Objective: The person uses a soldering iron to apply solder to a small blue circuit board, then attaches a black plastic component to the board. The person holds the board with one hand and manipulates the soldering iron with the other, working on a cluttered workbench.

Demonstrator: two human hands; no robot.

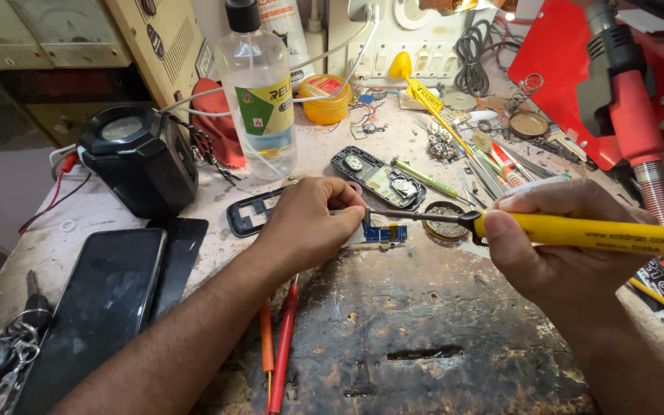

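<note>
While soldering: perhaps two phones point(94, 307), one iron point(578, 230).

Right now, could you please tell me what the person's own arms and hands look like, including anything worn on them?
Both arms are bare as far as the picture shows: no sleeves, gloves, watch or bracelets are visible. The left hand and right hand show no rings on the fingers in view. The left forearm is visibly hairy; the right forearm is mostly cut off by the frame.

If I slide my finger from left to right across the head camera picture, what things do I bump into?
Bunch of keys → dark phone → black magnifier lamp → clear bottle → left hand → small blue circuit board → yellow soldering iron in the right hand.
</note>
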